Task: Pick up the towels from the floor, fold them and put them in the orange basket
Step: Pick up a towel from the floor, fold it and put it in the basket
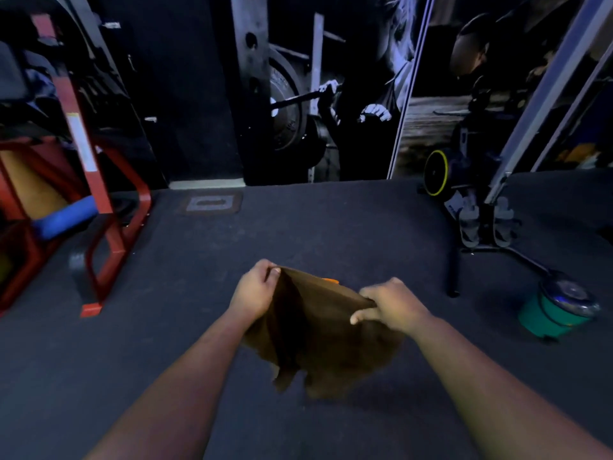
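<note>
A brown towel (318, 333) hangs in the air over the dark floor, held up by its top edge. My left hand (255, 287) pinches the towel's upper left corner. My right hand (391, 305) grips the upper right corner, fingers curled round the cloth. The towel's lower part droops loosely below my wrists. A small strip of orange (330, 280) shows just behind the towel's top edge; most of whatever it belongs to is hidden by the cloth.
A red metal frame (109, 207) with a blue padded roller (64, 217) stands at the left. A green bin with a shiny lid (557, 310) sits at the right, near a black stand's legs (481, 247). A wall with gym pictures runs across the back.
</note>
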`<control>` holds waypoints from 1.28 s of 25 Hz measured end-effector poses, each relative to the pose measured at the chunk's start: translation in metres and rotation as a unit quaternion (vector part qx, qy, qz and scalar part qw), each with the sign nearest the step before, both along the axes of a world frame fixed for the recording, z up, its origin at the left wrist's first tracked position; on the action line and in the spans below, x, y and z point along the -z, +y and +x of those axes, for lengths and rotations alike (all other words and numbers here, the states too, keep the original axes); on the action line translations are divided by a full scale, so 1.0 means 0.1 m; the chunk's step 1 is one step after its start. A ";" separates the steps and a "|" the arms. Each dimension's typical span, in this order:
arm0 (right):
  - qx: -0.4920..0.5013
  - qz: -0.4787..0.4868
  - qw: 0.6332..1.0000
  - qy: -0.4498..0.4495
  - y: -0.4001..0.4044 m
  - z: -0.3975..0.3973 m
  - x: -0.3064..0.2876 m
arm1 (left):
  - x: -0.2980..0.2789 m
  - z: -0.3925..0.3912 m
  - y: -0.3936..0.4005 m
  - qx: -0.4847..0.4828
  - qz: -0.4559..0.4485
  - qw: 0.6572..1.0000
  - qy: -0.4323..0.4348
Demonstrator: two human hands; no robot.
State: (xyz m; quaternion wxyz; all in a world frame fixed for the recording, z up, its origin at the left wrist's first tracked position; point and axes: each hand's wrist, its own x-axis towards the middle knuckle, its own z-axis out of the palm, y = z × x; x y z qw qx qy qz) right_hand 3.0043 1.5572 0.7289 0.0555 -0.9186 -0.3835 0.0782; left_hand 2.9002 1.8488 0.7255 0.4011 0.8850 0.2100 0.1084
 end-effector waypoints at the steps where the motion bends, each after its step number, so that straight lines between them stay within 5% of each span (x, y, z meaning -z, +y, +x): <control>1: -0.010 -0.024 1.000 -0.001 -0.03 0.10 0.05 | -0.03 0.03 0.06 -0.017 0.010 1.000 0.012; 6: 0.175 0.152 0.971 0.065 0.01 0.43 0.25 | 0.02 0.06 0.53 0.035 0.097 0.982 0.158; 10: 0.273 0.171 0.945 0.059 0.34 0.55 0.10 | 0.19 0.14 0.90 0.067 0.149 0.965 0.204; 13: 0.343 0.221 0.907 0.104 0.52 0.65 0.04 | 0.32 0.17 1.20 0.011 0.047 0.989 0.141; 15: 0.364 0.339 0.847 0.188 0.65 0.64 0.04 | 0.34 0.24 1.22 -0.009 -0.031 0.994 0.102; 18: 0.311 0.450 0.778 0.309 0.91 0.54 0.04 | 0.33 0.35 1.08 -0.032 -0.093 0.994 0.053; 25: 0.178 0.431 0.798 0.382 1.28 0.39 -0.11 | 0.05 0.57 0.63 0.027 -0.262 0.964 -0.040; 32: 0.186 0.401 0.833 0.332 1.64 0.39 -0.19 | 0.05 0.70 0.32 0.024 -0.223 0.972 -0.065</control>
